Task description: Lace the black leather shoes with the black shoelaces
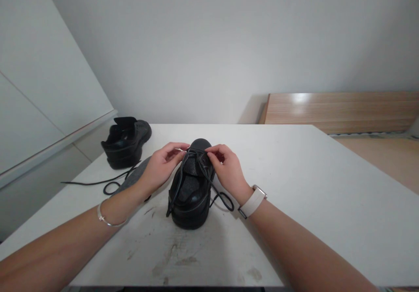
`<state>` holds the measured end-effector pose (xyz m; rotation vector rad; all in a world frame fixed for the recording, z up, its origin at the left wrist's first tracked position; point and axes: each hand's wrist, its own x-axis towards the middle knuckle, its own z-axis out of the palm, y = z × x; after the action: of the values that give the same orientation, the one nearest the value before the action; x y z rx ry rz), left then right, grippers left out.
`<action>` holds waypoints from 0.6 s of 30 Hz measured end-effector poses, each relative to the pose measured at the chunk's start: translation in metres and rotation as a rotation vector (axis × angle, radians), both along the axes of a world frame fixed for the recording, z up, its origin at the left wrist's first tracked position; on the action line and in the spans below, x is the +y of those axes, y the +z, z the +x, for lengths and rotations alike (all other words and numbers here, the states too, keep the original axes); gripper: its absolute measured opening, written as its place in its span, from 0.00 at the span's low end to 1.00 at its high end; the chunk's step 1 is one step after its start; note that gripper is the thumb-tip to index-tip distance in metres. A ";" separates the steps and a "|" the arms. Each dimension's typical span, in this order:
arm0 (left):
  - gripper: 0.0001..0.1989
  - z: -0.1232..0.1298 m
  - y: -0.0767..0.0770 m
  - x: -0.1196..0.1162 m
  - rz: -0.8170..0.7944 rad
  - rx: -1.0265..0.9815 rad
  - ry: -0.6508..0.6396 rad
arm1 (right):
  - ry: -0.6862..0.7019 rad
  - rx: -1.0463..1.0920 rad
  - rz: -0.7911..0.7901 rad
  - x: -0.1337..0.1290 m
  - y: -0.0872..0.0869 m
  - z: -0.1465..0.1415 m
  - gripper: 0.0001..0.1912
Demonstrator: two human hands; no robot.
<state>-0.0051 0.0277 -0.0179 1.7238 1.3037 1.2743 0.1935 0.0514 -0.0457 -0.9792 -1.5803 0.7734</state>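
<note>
A black shoe point(191, 213) stands on the white table in front of me, its heel towards me and its toe pointing away. Black shoelaces point(209, 178) run through its upper part, with loose ends hanging over both sides of the opening. At the left edge of the lacing, my left hand point(165, 163) pinches the lace between thumb and fingers. My right hand point(226, 166) has its fingertips closed on the lace at the right edge. Exactly what lies between the fingertips is partly hidden.
Another black shoe point(124, 146) stands at the table's far left, its tongue raised. A loose black lace point(88, 183) and a grey insole-like piece point(134, 176) lie near it, partly behind my left arm. Dark smudges mark the white table point(307, 204). A wooden board point(337, 111) is at the back right.
</note>
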 end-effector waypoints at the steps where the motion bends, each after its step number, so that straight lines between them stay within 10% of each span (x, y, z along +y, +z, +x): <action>1: 0.22 0.000 -0.001 0.001 -0.022 -0.018 0.002 | 0.002 0.008 -0.005 0.000 0.001 0.000 0.06; 18: 0.13 -0.007 0.009 0.006 0.156 0.234 -0.026 | 0.014 -0.056 0.136 -0.018 0.018 -0.014 0.06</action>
<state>-0.0118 0.0341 -0.0086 2.0437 1.3347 1.2153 0.1793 0.0333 -0.0274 -0.8988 -1.6667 0.6441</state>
